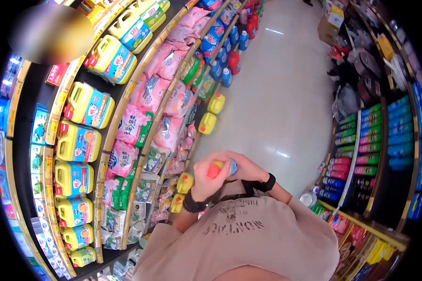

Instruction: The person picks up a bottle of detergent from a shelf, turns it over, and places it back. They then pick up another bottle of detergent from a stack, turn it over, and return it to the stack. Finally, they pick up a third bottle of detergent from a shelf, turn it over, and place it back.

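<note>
In front of my chest I hold a small bottle point(214, 170) with an orange-red cap, a yellow part and a blue label. Its capped end tilts toward the left. My left hand point(204, 184), with a dark band at the wrist, is closed around the bottle near the cap. From the other side my right hand point(246, 169), with a black wristband, wraps the end with the blue label. The fingers of both hands hide much of the bottle.
Shelves on the left carry yellow detergent jugs point(75, 179) and pink bags point(147, 91). Blue bottles point(226, 77) and yellow jugs point(207, 123) stand on the floor along them. Colourful packs point(368, 159) fill the right shelves. A cardboard box point(328, 29) stands farther down the aisle floor point(279, 89).
</note>
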`<state>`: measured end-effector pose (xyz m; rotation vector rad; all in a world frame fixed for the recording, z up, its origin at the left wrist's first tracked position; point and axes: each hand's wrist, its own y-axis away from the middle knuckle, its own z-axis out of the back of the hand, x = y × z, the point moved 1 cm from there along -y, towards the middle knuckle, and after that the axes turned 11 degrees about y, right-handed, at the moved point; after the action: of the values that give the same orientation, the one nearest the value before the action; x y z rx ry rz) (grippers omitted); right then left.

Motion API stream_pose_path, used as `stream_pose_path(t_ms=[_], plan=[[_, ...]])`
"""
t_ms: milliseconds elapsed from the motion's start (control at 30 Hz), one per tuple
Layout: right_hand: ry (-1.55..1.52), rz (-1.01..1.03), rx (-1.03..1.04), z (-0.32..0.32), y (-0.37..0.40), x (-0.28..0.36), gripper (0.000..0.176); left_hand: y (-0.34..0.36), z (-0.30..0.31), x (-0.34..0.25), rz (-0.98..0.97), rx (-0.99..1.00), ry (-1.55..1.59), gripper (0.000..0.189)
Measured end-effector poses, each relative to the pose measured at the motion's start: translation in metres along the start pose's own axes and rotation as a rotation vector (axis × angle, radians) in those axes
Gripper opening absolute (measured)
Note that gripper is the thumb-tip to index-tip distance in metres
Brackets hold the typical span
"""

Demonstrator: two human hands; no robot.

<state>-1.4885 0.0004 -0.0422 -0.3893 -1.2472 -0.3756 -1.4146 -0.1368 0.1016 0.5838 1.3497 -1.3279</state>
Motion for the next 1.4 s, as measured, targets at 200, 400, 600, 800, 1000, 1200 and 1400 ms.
stream_pose_path(t_ms=[200, 400, 600, 800, 1000, 1200, 1400], plan=[[0.074, -0.178, 0.039, 0.091, -0.069, -0.011, 0.072, -0.075, -0.024, 0.066, 0.165, -0.092, 0.283, 0.046], [-0.004, -0.181, -0.067, 0.176, -0.131, -0.036, 0.070, -0.183, -0.033, 0.151, 0.179, 0.180, 0.263, 0.054], [0.066, -0.358, -0.006, 0.276, -0.224, -0.064, 0.072, -0.330, -0.041, 0.201, 0.261, 0.305, 0.135, 0.059], [0.061, -0.327, 0.025, 0.361, -0.334, -0.079, 0.067, -0.452, -0.043, 0.231, 0.194, 0.079, 0.075, 0.057], [0.235, -0.202, -0.195, 0.426, -0.377, -0.109, 0.063, -0.548, -0.048, 0.272, 0.218, -0.126, 0.280, 0.048], [0.199, -0.143, -0.316, 0.510, -0.417, -0.153, 0.055, -0.652, -0.071, 0.306, 0.242, -0.135, 0.336, 0.050], [0.080, -0.060, -0.360, 0.619, -0.482, -0.185, 0.054, -0.769, -0.111, 0.291, 0.199, -0.133, 0.409, 0.055]])
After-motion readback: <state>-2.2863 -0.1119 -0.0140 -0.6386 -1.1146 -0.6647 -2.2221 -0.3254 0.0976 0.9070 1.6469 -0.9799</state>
